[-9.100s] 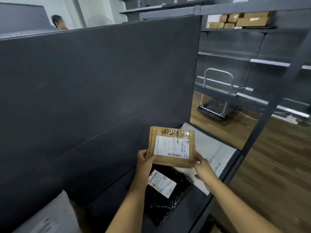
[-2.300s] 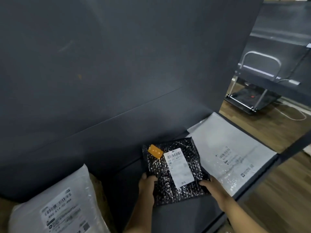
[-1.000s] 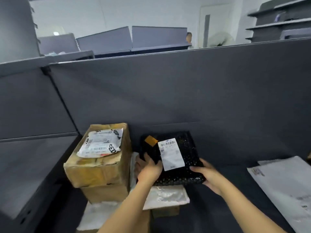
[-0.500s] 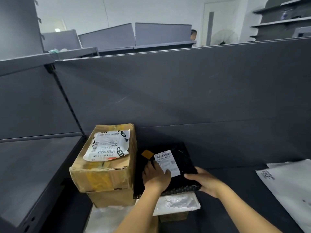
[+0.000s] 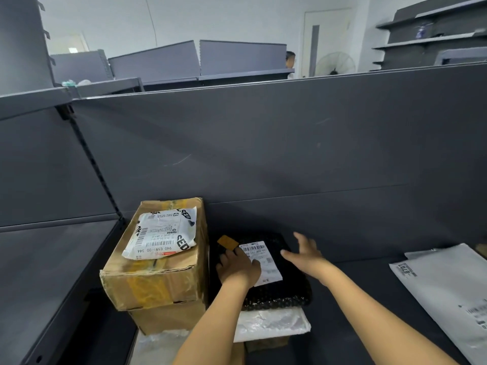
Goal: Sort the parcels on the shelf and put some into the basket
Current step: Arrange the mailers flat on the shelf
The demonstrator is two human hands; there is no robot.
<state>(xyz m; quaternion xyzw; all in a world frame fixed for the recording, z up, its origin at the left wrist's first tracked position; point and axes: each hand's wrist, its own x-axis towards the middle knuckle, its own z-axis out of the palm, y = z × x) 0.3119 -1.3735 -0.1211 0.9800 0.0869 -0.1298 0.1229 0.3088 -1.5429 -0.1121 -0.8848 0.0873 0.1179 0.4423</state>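
The black bubble mailer lies flat on a white padded parcel, hard against the stacked cardboard boxes near the left end of the shelf. The left hand rests on it, fingers loosely laid over its shipping label, gripping nothing. The right hand hovers just above its right edge, fingers spread and empty. This reads as the sorting step, with the mailer set on its pile. The next move likely calls for letting go and reaching for another parcel, perhaps the white poly mailer at the shelf's right edge. No basket is in view. The shelf is dark grey metal with a tall back panel. Beyond it are more grey shelving, a pedestal fan and a pale door.
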